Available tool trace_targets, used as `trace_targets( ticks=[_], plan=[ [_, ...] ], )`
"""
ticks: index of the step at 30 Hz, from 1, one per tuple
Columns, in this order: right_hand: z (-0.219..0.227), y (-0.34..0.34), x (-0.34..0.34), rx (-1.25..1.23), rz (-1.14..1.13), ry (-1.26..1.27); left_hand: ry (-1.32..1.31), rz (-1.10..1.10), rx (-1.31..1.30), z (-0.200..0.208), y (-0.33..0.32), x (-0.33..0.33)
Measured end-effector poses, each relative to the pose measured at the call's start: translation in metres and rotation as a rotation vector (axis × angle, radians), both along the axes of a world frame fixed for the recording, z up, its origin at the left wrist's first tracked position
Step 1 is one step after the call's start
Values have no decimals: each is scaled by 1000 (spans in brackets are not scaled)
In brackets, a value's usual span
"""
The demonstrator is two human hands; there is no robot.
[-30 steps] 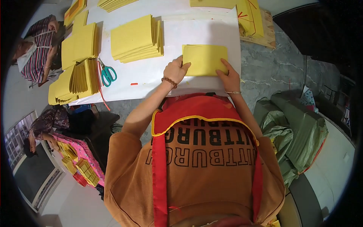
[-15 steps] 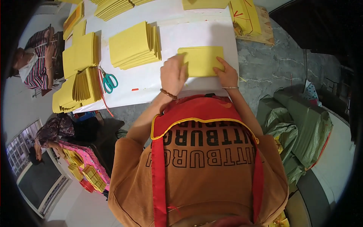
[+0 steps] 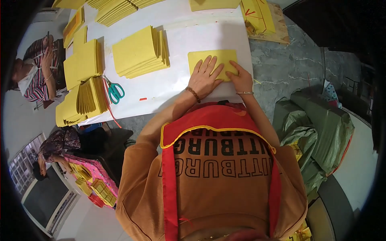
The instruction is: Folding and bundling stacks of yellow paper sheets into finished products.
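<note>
A yellow folded paper sheet lies on the white-covered table in front of me. My left hand rests flat on its lower middle, fingers spread and pointing away from me. At the sheet's right edge, my right hand has its thumb and forefinger closed on the paper; the other fingers are mostly hidden. To the left stands a fanned stack of similar yellow folded sheets, apart from both hands. Whether the sheet under my hands is one layer or several I cannot tell.
Green-handled scissors and a red ribbon lie near the table's left front. More yellow stacks line the left side. A yellow parcel sits on a board at far right. Green-wrapped bundles stand right; two people are at left.
My left hand has moved right from the sheet's left edge and flattened onto it with fingers spread. The right hand stays at the right edge. A person at left has raised a hand.
</note>
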State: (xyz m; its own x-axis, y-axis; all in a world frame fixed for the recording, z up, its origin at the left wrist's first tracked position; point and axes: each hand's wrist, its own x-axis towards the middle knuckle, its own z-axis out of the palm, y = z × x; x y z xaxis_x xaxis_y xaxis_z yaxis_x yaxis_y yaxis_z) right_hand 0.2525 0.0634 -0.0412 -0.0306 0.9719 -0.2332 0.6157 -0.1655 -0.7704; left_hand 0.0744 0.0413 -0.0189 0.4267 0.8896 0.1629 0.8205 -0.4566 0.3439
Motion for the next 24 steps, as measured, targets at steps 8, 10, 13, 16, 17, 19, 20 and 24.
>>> trace_targets(
  ticks=[8,10,13,16,17,19,20,24],
  plan=[
    [19,-9,-5,-32,4,47,-4,8,-35,-3,0,-1],
    [35,-21,-13,485,191,-495,-6,8,-42,-3,1,-1],
    [31,-15,-17,502,523,-483,79,-9,-55,-1,2,0],
    [11,-14,-18,402,478,-571,38,2,-25,1,6,-1],
    [6,-15,-17,406,477,-571,-32,-3,-94,2,8,-3],
    [4,-15,-19,393,497,-657,-95,6,-151,-2,10,-12],
    [4,-15,-21,407,501,-654,-451,57,-190,-11,9,-19],
    [4,-19,-23,350,507,-687,-301,-86,14,7,6,-16]
  ],
)
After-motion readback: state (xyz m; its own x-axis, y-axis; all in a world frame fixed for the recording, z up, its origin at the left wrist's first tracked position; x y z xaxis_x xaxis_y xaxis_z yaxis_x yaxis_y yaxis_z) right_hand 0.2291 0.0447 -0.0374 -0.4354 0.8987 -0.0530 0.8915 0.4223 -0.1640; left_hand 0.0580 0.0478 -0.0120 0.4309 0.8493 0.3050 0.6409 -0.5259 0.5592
